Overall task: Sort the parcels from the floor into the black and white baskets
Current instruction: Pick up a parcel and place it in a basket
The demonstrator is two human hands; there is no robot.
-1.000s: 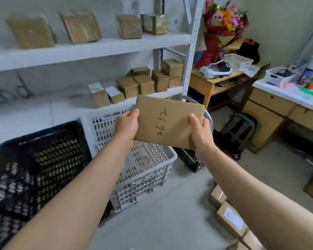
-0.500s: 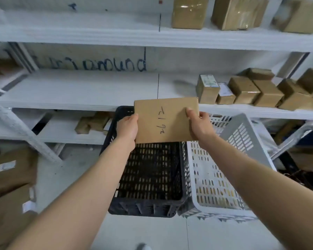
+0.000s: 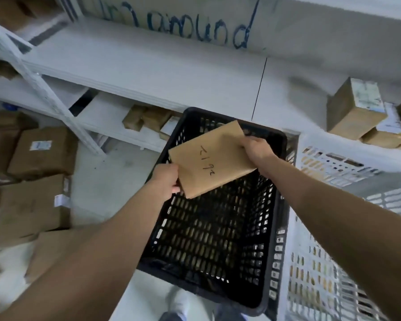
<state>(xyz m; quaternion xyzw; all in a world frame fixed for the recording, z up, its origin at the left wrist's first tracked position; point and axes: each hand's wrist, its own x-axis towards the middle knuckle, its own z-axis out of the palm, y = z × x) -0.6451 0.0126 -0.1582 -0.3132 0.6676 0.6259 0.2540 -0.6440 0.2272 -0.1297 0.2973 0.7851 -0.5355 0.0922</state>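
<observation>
I hold a flat brown parcel (image 3: 208,162) with black handwriting on its face, tilted, above the open black basket (image 3: 280,205). My left hand (image 3: 166,180) grips its near left corner and my right hand (image 3: 256,150) grips its far right edge. The black basket stands on the floor and looks empty beneath the parcel. The white basket (image 3: 333,262) stands right beside it, touching its right side.
Large brown cartons (image 3: 39,156) are piled on the floor at the left. White shelving (image 3: 148,70) runs across the back, with small boxes (image 3: 357,107) on it at the right and more boxes (image 3: 144,118) on the lowest shelf. My shoe (image 3: 178,304) is near the basket's front.
My view has swung left and dropped down. The parcel, still in both hands, moved from over the white basket to over the black basket and has tilted, left end lower.
</observation>
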